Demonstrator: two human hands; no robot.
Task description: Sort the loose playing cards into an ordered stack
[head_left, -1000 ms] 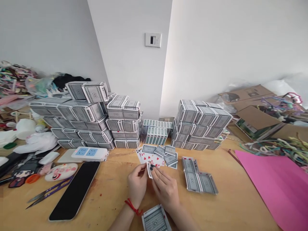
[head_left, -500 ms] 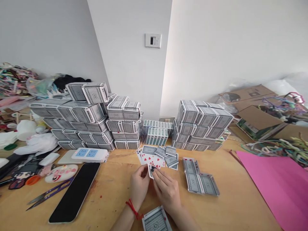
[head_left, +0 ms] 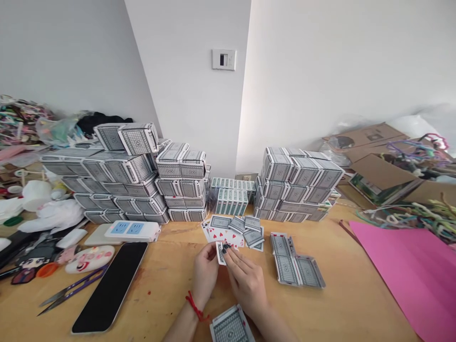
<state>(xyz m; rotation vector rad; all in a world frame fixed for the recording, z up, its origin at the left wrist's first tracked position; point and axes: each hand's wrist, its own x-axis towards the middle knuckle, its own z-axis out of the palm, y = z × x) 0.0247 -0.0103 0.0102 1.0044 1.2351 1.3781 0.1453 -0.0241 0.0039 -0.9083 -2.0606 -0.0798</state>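
Between my hands, over the middle of the table, is a playing card with a patterned back; it looks partly folded. My left hand, with a red string at the wrist, pinches its left edge. The fingers of my right hand press on its right side, dark nails showing. Just beyond lie loose playing cards, some face down, with hearts showing on others. Near my forearms lies a flat folded-card piece. To the right of my right hand sits an L-shaped group of joined folded-card pieces.
Stacked blocks of folded cards stand at the left, centre left and right. Small green-and-white boxes sit between. A phone and scissors lie left, a pink sheet right, an open carton behind.
The card between my fingers is turned slightly, showing more of its patterned side. My hands stay in nearly the same place, and the whole view has shifted a little.
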